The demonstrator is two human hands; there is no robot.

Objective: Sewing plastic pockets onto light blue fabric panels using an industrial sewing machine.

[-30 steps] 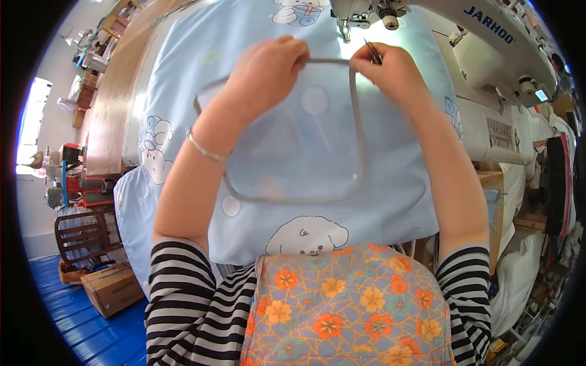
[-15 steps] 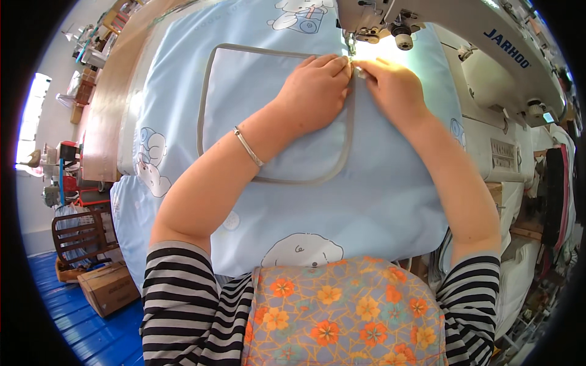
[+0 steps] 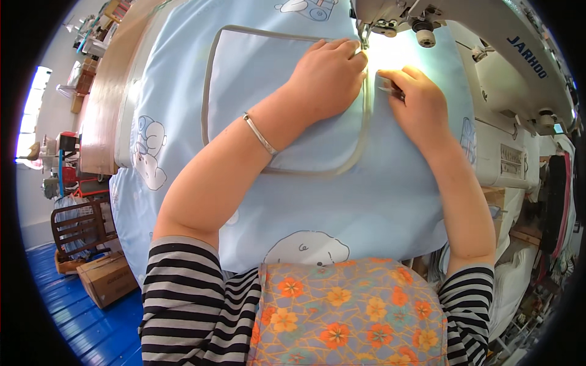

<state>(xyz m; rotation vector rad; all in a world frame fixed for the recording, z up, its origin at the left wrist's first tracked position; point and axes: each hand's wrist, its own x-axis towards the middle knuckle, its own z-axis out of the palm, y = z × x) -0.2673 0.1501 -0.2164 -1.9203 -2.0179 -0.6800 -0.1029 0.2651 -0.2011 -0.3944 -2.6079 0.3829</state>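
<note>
Pale blue cloth (image 3: 342, 204) with white cartoon animals covers the sewing table. On it lies a rounded, light blue panel (image 3: 244, 73) with grey binding around its edge. My left hand (image 3: 329, 76) rests flat on the panel's upper right corner, fingers spread, fingertips beside the presser foot (image 3: 364, 39) of the sewing machine (image 3: 452, 18). My right hand (image 3: 421, 100) is just right of the binding, closed around a small pointed metal tool (image 3: 386, 90). The palm hides most of that tool, so its exact kind is unclear.
A bright lamp glow lights the cloth by the needle. The machine's arm overhangs the upper right. A wooden tabletop (image 3: 113, 104) runs along the left. Lower left are a brown chair (image 3: 76, 226) and a cardboard box (image 3: 107, 277) on a blue floor (image 3: 79, 323).
My right hand has moved away from the left fingertips, to the right and slightly nearer, and the pointed tool now shows. My left hand stays on the panel by the presser foot.
</note>
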